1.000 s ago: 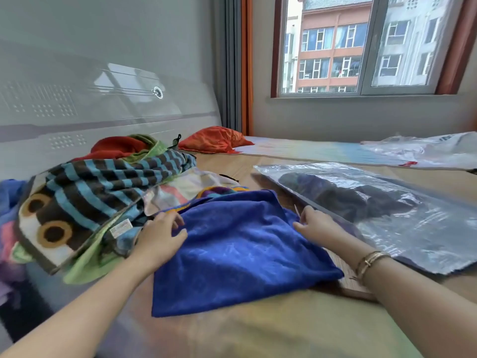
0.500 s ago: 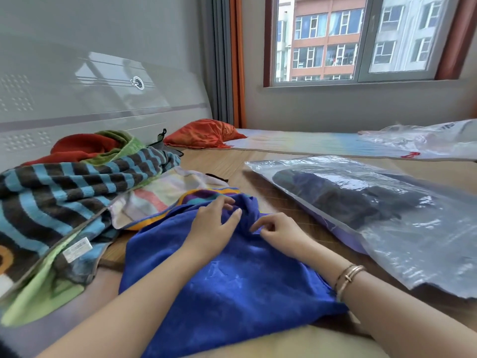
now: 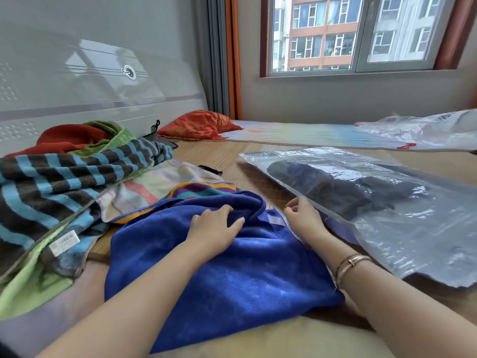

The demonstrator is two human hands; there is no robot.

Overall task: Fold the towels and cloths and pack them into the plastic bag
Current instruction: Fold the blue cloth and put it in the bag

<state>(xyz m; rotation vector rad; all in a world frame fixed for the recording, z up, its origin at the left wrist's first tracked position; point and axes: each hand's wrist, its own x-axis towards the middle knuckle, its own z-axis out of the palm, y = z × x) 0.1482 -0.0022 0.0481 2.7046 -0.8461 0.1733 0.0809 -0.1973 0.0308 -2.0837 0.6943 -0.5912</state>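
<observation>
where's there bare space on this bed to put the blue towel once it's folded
The bare wooden mat between the striped towel pile and the plastic bag is free. Left is crowded with towels; the bag fills the right. The blue towel covers the near middle.

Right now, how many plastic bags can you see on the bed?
2. One clear plastic bag lies beside the right hand, dark cloth already inside. The other bag lies crumpled further back, below the window. None seems hidden.

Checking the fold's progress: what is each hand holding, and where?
Left hand presses the blue towel near its bunched top edge. Right hand holds nothing.
</observation>
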